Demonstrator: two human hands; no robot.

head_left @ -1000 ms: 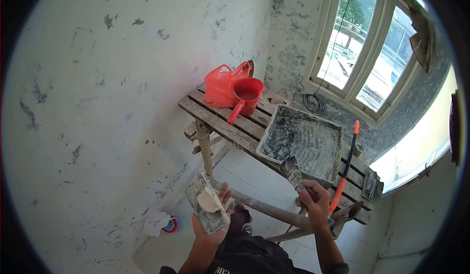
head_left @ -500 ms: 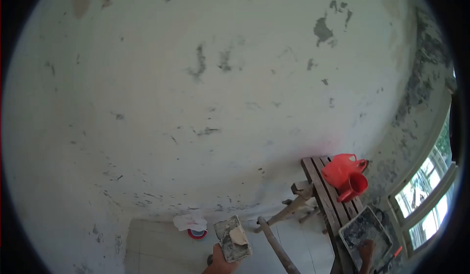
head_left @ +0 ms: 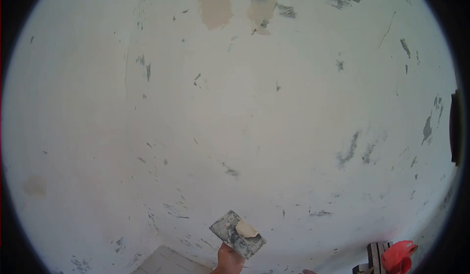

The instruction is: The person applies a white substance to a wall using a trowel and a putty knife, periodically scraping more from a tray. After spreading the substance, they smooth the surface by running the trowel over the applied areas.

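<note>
My left hand (head_left: 228,261) shows at the bottom edge, gripping a grey, plaster-smeared board (head_left: 237,235) from below. A pale lump of filler (head_left: 246,230) sits on the board's upper face. The board is held close to a white wall (head_left: 235,117) with grey chips and scrapes. Only a sliver of my right hand (head_left: 307,272) peeks in at the bottom edge, and what it holds is out of view.
Beige bare patches (head_left: 218,7) mark the wall near the top. A red plastic bag (head_left: 399,255) rests on a wooden bench (head_left: 374,262) at the bottom right corner. A strip of tiled floor (head_left: 164,262) shows at the bottom.
The view has swung left and up along the wall. The bench, jug, tray and window slid out to the bottom right; the scraper in my right hand left the view.
</note>
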